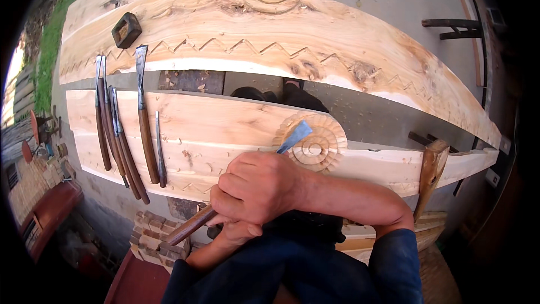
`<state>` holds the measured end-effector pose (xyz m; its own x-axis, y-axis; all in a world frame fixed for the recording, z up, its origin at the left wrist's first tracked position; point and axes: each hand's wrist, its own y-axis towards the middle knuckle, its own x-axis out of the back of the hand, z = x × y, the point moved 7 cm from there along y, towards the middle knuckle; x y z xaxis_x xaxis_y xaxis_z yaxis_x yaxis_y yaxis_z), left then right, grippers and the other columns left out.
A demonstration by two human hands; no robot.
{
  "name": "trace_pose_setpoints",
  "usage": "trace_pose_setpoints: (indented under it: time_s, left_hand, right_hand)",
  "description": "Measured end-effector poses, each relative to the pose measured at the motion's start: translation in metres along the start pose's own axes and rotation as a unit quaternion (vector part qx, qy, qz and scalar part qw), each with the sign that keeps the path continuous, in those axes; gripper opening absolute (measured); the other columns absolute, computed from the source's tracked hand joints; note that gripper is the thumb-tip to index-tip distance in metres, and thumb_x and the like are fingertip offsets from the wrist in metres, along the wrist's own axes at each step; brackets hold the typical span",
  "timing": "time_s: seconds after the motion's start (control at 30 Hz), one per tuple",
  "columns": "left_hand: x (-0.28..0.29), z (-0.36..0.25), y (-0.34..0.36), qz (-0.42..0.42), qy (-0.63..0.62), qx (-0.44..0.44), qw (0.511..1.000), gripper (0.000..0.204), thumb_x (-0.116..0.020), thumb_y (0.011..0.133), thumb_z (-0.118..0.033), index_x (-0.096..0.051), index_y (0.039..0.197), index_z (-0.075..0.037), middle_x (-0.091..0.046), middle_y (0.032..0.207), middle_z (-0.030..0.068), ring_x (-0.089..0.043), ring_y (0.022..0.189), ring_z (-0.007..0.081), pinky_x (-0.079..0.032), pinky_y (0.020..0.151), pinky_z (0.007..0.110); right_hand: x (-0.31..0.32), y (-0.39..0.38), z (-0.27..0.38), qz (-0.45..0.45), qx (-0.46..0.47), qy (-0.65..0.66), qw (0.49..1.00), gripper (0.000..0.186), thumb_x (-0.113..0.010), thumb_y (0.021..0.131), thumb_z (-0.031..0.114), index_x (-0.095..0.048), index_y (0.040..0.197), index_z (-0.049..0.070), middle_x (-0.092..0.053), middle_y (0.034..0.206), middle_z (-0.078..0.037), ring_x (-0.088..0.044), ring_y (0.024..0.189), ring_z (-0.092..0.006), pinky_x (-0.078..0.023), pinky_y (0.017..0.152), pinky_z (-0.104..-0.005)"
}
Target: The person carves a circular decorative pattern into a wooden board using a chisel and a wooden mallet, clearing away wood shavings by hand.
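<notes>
My right hand [256, 186] is wrapped round the wooden handle of a flat-bladed chisel [194, 225]. The wide steel blade slants up to the right, above the carved spiral rosette [328, 152] at the rounded end of the nearer wooden board [225, 115]. Whether its edge touches the wood, I cannot tell. Just under the right fist is my left hand [235, 233], close to the handle, with most of its fingers hidden. Several more chisels and gouges [147, 135] lie side by side across the left part of this board.
A farther, larger board [185, 28] bears a zigzag groove and a spiral, with a small dark hollow block [126, 30] on top. To the right, a wooden mallet [432, 169] leans against the nearer board. Cut wood blocks [154, 239] are stacked at lower left.
</notes>
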<state>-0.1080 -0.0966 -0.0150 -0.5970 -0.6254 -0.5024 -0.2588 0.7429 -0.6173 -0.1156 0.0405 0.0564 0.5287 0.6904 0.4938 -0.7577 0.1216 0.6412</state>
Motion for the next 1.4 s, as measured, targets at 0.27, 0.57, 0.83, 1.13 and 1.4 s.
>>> trace_pose_setpoints:
  time_s: [0.27,0.57,0.83,1.13,1.4]
  left_hand:
    - [0.015,0.019,-0.013,0.001,-0.053,-0.031,0.998,0.099,-0.092,0.084,-0.055,-0.045,0.159,-0.012,-0.049,0.151,0.0004,-0.044,0.141,0.0154,-0.034,0.118,0.037]
    - [0.017,0.017,-0.011,0.040,-0.033,-0.068,0.996,0.100,-0.096,0.082,-0.051,-0.045,0.161,-0.018,-0.050,0.156,-0.0056,-0.043,0.146,0.0130,-0.036,0.121,0.038]
    - [0.020,0.014,-0.005,-0.006,-0.009,-0.056,0.998,0.110,-0.103,0.071,-0.048,-0.043,0.161,-0.026,-0.047,0.161,-0.0088,-0.040,0.155,0.0162,-0.032,0.132,0.043]
    - [0.013,0.019,-0.014,0.032,0.046,-0.070,0.996,0.112,-0.095,0.079,-0.060,-0.034,0.165,-0.023,-0.040,0.166,-0.0039,-0.036,0.157,0.0192,-0.029,0.132,0.045]
    - [0.029,0.035,-0.021,-0.005,0.160,-0.097,0.982,0.113,-0.088,0.084,-0.068,-0.029,0.168,-0.021,-0.036,0.170,0.0009,-0.032,0.160,0.0221,-0.026,0.133,0.046]
  right_hand:
    - [0.002,0.001,-0.004,0.006,-0.013,0.041,0.999,0.040,-0.085,0.079,0.038,-0.058,0.079,0.009,-0.045,0.068,-0.001,-0.056,0.057,-0.0174,-0.047,0.052,-0.0305]
    - [0.004,0.004,-0.006,0.000,-0.015,0.031,0.999,0.041,-0.086,0.083,0.040,-0.061,0.083,0.007,-0.046,0.068,-0.001,-0.059,0.057,-0.0170,-0.049,0.051,-0.0305]
    - [0.004,0.003,-0.009,0.011,-0.024,0.009,1.000,0.043,-0.086,0.083,0.043,-0.061,0.083,0.008,-0.047,0.068,0.001,-0.058,0.057,-0.0159,-0.048,0.051,-0.0295]
    - [0.006,0.001,-0.004,0.006,-0.010,0.026,1.000,0.038,-0.085,0.082,0.038,-0.062,0.084,0.008,-0.048,0.068,0.000,-0.060,0.058,-0.0165,-0.050,0.053,-0.0293]
    - [0.007,0.003,-0.004,-0.013,-0.006,0.042,0.999,0.036,-0.085,0.080,0.032,-0.059,0.081,0.007,-0.046,0.068,0.000,-0.058,0.057,-0.0171,-0.049,0.052,-0.0305]
